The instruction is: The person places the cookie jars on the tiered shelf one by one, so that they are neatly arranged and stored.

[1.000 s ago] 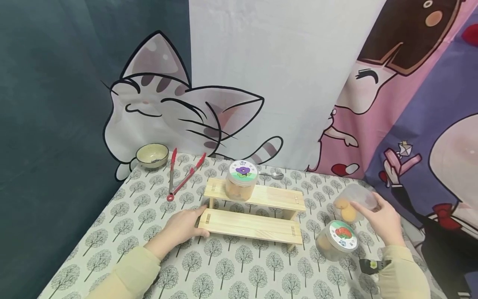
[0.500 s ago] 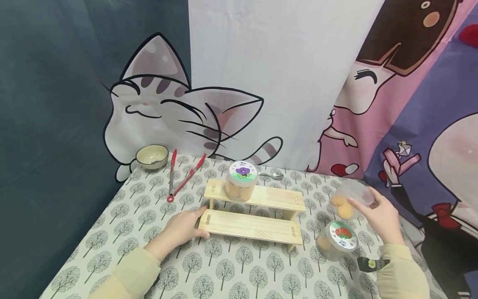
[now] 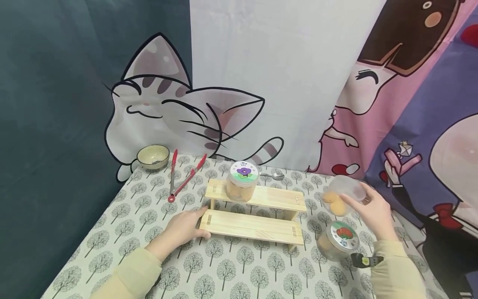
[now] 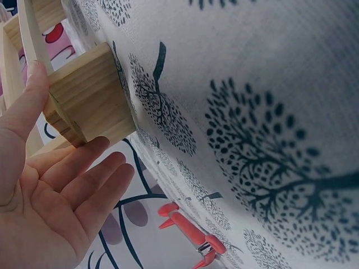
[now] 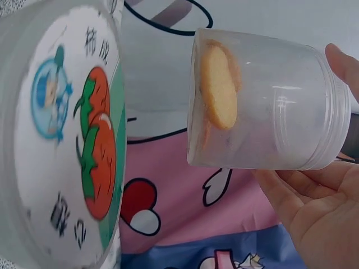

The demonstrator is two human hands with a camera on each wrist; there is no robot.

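Note:
In the head view my left hand grips the left end of a two-tier wooden shelf. Its thumb lies along one edge of the lower board, and the left wrist view shows the fingers at the other edge. My right hand holds a clear plastic jar between thumb and fingers, raised and roughly upright. Yellow-orange biscuit-like pieces lie at the jar's bottom. A lidded jar with red fruit on its label stands just in front of it.
A jar with a purple-flower lid stands on the shelf's upper board. Behind the shelf lies a metal spoon. Red-tipped tongs and a cream bowl are at the back left. A patterned curtain hangs behind the table.
My right hand has lifted the clear jar a little and carried it left, to just behind the red-fruit jar. The left hand has stayed on the shelf's end.

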